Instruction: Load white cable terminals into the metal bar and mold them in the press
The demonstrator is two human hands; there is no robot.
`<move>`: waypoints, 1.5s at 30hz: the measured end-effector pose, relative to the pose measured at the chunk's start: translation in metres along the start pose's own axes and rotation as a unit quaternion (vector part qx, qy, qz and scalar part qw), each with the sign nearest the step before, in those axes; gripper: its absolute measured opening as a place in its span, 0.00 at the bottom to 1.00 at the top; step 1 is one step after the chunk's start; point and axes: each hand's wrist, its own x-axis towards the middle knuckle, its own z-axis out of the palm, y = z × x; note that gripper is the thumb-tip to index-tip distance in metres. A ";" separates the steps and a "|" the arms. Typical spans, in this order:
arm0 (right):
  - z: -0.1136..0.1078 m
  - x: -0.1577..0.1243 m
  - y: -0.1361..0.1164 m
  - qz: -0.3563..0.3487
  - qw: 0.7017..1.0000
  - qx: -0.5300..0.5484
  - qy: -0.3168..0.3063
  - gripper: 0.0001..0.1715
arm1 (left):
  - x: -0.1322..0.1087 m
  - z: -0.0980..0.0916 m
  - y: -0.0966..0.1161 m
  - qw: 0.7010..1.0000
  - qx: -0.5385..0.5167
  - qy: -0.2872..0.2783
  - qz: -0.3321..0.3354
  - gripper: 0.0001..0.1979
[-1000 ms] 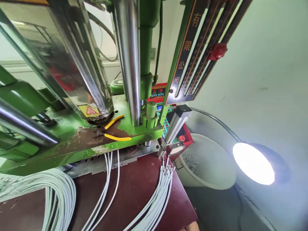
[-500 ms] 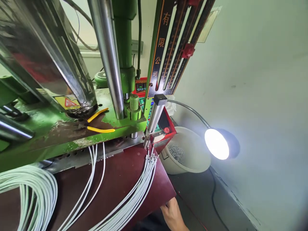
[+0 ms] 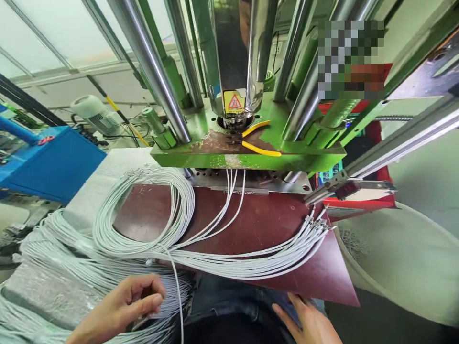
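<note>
My left hand is at the lower left, over grey cables, its fingers curled with a gap between thumb and fingertips and nothing visible between them. My right hand is below the board's front edge, near my lap, with thumb and fingers apart and holding nothing. A coil of white cables lies on the dark red board. Its straight ends run right to metal tips. A few cables reach under the green press. Yellow-handled pliers rest open on the press plate.
More grey cables pile up at the left, beside a blue machine. A metal rail slants in at the right. Below it stands a white bin. A single cable hangs down in front.
The view has swung left and now takes in the whole coil and the blue machine. My left hand has come into view. My right hand shows lower in the frame, fingers spread.
</note>
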 end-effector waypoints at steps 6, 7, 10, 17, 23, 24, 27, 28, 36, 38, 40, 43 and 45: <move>-0.029 0.014 -0.069 -0.065 0.982 -0.016 -0.176 0.32 | 0.032 0.026 0.031 0.910 0.288 0.084 0.285 0.13; -0.032 0.014 -0.075 -0.068 0.979 -0.017 -0.189 0.32 | 0.039 0.029 0.027 0.879 0.336 0.103 0.321 0.15; -0.038 0.011 -0.084 -0.054 0.977 -0.021 -0.205 0.32 | 0.057 0.033 0.012 0.804 0.425 0.142 0.391 0.13; -0.038 0.004 -0.086 -0.028 0.982 -0.026 -0.185 0.30 | 0.068 0.026 0.011 0.802 0.384 0.128 0.439 0.08; -0.038 0.004 -0.090 -0.075 0.978 -0.019 -0.196 0.28 | 0.063 0.016 0.023 0.930 0.239 0.093 0.265 0.10; -0.038 0.004 -0.092 -0.107 0.974 -0.006 -0.201 0.28 | 0.061 0.014 0.028 0.948 0.218 0.071 0.221 0.11; -0.042 0.006 -0.106 -0.238 0.953 0.050 -0.181 0.26 | 0.058 0.014 0.049 0.972 0.186 -0.002 0.146 0.14; -0.045 0.008 -0.113 -0.281 0.945 0.068 -0.154 0.24 | 0.058 0.015 0.056 0.974 0.181 -0.030 0.134 0.15; -0.061 0.054 -0.124 -0.288 0.938 -0.023 0.193 0.18 | 0.061 0.029 0.089 0.985 0.070 -0.116 0.108 0.16; -0.060 0.065 -0.106 -0.247 0.943 -0.027 0.221 0.13 | 0.060 0.030 0.093 0.987 0.050 -0.107 0.109 0.16; -0.059 0.072 -0.090 -0.235 0.942 -0.022 0.240 0.11 | 0.058 0.032 0.097 0.988 0.047 -0.103 0.108 0.15; -0.061 0.074 -0.082 -0.237 0.938 0.011 0.255 0.10 | 0.053 0.038 0.106 0.985 0.059 -0.108 0.119 0.15; -0.069 0.068 -0.086 -0.221 0.941 0.067 0.247 0.11 | 0.050 0.044 0.110 0.985 0.052 -0.102 0.132 0.17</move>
